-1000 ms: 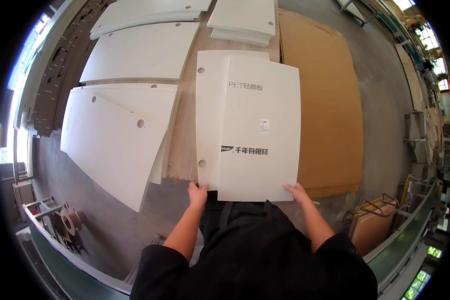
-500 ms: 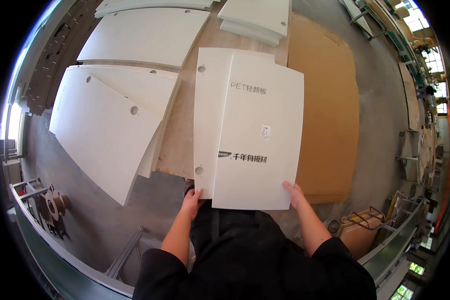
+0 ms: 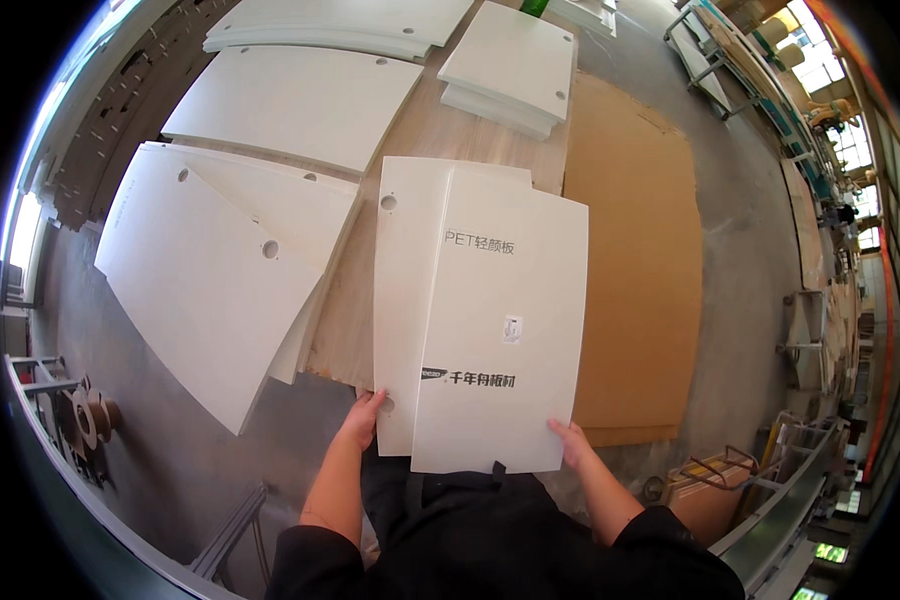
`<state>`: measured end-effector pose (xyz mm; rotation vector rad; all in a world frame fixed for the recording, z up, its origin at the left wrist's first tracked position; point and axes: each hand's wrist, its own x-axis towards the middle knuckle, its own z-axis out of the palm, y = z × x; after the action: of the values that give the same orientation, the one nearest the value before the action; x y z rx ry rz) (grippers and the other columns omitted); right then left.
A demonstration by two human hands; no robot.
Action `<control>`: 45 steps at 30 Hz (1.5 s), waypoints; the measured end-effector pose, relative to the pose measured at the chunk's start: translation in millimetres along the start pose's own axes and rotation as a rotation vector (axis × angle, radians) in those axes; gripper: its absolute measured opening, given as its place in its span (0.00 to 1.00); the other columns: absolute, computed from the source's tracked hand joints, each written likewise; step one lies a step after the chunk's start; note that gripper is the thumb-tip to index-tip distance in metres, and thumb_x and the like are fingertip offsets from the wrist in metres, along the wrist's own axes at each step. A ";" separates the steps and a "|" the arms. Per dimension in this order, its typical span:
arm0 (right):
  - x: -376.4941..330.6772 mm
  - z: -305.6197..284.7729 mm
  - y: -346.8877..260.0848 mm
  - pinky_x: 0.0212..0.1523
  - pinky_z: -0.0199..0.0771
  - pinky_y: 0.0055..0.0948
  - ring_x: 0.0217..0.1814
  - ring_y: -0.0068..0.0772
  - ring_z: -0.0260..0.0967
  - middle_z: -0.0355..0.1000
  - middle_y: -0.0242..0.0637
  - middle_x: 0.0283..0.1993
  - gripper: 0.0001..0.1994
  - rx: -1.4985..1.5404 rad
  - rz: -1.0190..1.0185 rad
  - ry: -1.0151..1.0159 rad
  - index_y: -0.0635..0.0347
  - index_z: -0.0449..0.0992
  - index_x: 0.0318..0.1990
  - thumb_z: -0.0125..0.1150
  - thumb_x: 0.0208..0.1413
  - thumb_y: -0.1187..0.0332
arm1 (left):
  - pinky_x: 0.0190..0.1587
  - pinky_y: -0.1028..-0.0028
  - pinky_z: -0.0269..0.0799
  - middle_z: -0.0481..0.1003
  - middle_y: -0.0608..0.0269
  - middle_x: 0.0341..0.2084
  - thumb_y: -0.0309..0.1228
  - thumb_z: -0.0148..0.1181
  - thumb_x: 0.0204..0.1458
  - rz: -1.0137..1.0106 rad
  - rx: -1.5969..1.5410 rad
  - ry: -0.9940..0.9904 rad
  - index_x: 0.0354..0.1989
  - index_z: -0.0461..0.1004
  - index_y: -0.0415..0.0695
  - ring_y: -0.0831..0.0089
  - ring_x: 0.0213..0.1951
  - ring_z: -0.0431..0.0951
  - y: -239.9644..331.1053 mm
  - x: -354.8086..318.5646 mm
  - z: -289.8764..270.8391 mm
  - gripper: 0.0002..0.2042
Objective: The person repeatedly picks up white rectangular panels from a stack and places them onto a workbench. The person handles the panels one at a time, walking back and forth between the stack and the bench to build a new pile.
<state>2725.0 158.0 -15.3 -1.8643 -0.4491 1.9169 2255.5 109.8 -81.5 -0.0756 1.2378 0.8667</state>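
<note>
I hold a large white rectangular panel (image 3: 500, 320) with printed marks, its near edge at my waist. My left hand (image 3: 363, 418) grips the near left corner, where a second white panel (image 3: 402, 290) with drilled holes lies directly beneath. My right hand (image 3: 571, 443) grips the near right corner of the top panel. Both panels rest over a wooden board (image 3: 440, 130) and reach away from me.
Left of me lie overlapping white panels (image 3: 210, 280) with holes, more white panels (image 3: 290, 100) beyond, and a small stack (image 3: 510, 65) at the far middle. A brown cardboard sheet (image 3: 635, 260) lies to the right. Metal racks (image 3: 800, 330) stand at right on grey concrete floor.
The view has shifted so the panels sit more to the right and lower in the picture. My hands stay on the near corners of the top panel.
</note>
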 end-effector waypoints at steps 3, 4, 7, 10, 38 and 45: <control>1.2 -8.2 11.1 0.58 0.73 0.47 0.57 0.44 0.73 0.74 0.45 0.56 0.29 -0.022 -0.007 0.069 0.62 0.69 0.60 0.71 0.55 0.58 | 0.56 0.65 0.71 0.74 0.55 0.53 0.45 0.58 0.61 -0.026 0.092 -0.013 0.62 0.65 0.35 0.66 0.53 0.75 1.3 -5.0 1.5 0.28; 3.6 -6.9 11.3 0.58 0.74 0.47 0.57 0.44 0.73 0.74 0.45 0.56 0.29 -0.035 -0.013 0.091 0.62 0.69 0.60 0.71 0.55 0.58 | 0.56 0.65 0.70 0.74 0.54 0.53 0.45 0.58 0.62 -0.024 0.099 -0.021 0.61 0.66 0.35 0.65 0.54 0.74 0.1 -6.2 1.5 0.28; 6.5 -5.6 11.6 0.58 0.73 0.47 0.57 0.44 0.73 0.74 0.44 0.56 0.29 -0.039 -0.016 0.075 0.63 0.69 0.59 0.71 0.55 0.58 | 0.57 0.65 0.69 0.74 0.53 0.53 0.46 0.56 0.62 0.106 0.296 0.058 0.60 0.67 0.33 0.64 0.53 0.74 -4.9 -13.0 13.5 0.28; 5.5 -6.1 14.4 0.61 0.70 0.46 0.60 0.42 0.71 0.73 0.43 0.58 0.27 -0.069 -0.004 0.068 0.61 0.69 0.61 0.67 0.58 0.58 | 0.57 0.65 0.68 0.74 0.52 0.52 0.46 0.55 0.63 0.178 0.389 0.095 0.60 0.67 0.33 0.64 0.53 0.74 -15.9 -18.9 21.3 0.28; 14.2 58.2 -3.0 0.60 0.73 0.42 0.61 0.40 0.71 0.73 0.43 0.58 0.25 -0.156 -0.091 -0.183 0.61 0.69 0.60 0.64 0.61 0.57 | 0.56 0.60 0.71 0.74 0.46 0.53 0.54 0.60 0.57 0.242 0.405 0.216 0.61 0.65 0.33 0.59 0.53 0.75 -34.4 -28.8 22.9 0.36; 37.3 63.2 32.9 0.57 0.73 0.43 0.58 0.39 0.71 0.74 0.43 0.57 0.29 -0.219 -0.180 0.056 0.64 0.69 0.61 0.65 0.60 0.52 | 0.53 0.61 0.74 0.75 0.44 0.52 0.54 0.62 0.56 0.103 0.337 0.123 0.61 0.64 0.30 0.58 0.50 0.78 -30.8 -19.3 4.9 0.38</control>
<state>2659.3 153.0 -61.2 -1.9321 -0.8086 1.7510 2277.1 80.7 -75.5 0.2093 1.4986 0.7388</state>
